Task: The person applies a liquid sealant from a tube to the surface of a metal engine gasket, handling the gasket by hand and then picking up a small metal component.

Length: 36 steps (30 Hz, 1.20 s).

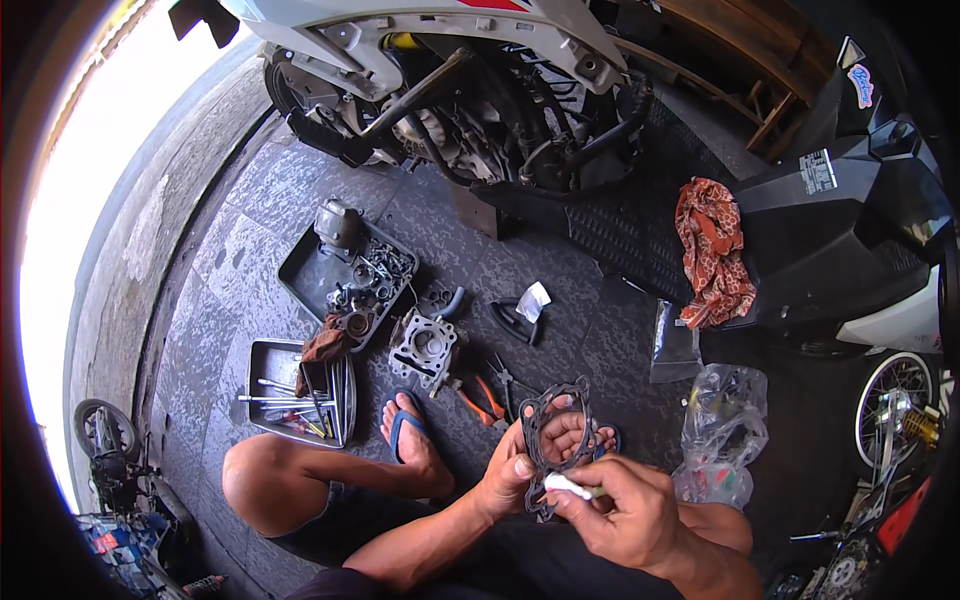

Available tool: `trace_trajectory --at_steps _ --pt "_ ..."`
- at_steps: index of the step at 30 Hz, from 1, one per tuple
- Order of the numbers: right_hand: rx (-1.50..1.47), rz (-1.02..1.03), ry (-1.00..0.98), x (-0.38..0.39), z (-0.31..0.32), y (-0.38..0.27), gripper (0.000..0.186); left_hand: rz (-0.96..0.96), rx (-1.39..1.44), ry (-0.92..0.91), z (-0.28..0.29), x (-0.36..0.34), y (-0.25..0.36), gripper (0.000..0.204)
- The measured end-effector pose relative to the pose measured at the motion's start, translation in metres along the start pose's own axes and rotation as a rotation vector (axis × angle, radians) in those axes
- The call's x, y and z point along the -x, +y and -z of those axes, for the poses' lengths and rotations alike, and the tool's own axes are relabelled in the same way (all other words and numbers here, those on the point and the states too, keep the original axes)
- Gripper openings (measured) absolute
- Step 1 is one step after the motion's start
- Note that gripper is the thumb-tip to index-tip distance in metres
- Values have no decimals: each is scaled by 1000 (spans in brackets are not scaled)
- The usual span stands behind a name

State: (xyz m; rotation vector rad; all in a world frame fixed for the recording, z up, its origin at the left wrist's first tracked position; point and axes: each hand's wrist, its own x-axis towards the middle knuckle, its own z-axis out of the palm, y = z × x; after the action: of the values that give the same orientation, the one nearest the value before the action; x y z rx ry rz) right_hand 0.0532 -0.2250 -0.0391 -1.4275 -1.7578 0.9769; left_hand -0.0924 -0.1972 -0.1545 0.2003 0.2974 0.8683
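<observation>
My left hand [508, 478] grips a dark, thin engine gasket [533, 432] by its edge, with fingers showing behind its large round opening. In my right hand [632, 512] is a small white tube-like thing [566, 484], pinched between thumb and fingers. Its white end is at the lower part of the gasket; whether it touches cannot be made out. Beyond the gasket, on the floor, lie orange-handled pliers [484, 402] and a second plier-like tool with dark handles [508, 378]. A metal engine cylinder block [424, 346] rests near my left foot.
A tray of engine parts [298, 284] and a tool tray [258, 372] sit at the left. Ahead stands a partly stripped motorcycle [480, 125]. Clear plastic bags [728, 420], an orange patterned cloth [712, 250] and dark body panels [830, 240] are on the right.
</observation>
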Motion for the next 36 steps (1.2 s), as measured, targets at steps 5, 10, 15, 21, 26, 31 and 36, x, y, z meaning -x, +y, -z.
trace_trajectory --at_steps 5,10,15,21,26,31,36 --pt "-28 111 -10 -1 2 0 21 15 29 6 1 0 -1 112" --pt "-10 106 -57 -4 5 -2 18 14 0 -62 8 0 -6 111" --pt "9 66 52 -4 1 4 18 106 31 -29 3 1 -4 116" --pt "-10 118 5 -4 5 5 20 116 -10 -91 10 3 -9 115" --pt "27 78 53 -5 3 7 21 177 60 -140 8 4 -8 109" --pt "71 246 -77 -3 6 14 25 226 153 -156 12 4 -13 104" --pt "107 180 -46 -6 10 9 25 222 139 -149 15 6 -16 105"
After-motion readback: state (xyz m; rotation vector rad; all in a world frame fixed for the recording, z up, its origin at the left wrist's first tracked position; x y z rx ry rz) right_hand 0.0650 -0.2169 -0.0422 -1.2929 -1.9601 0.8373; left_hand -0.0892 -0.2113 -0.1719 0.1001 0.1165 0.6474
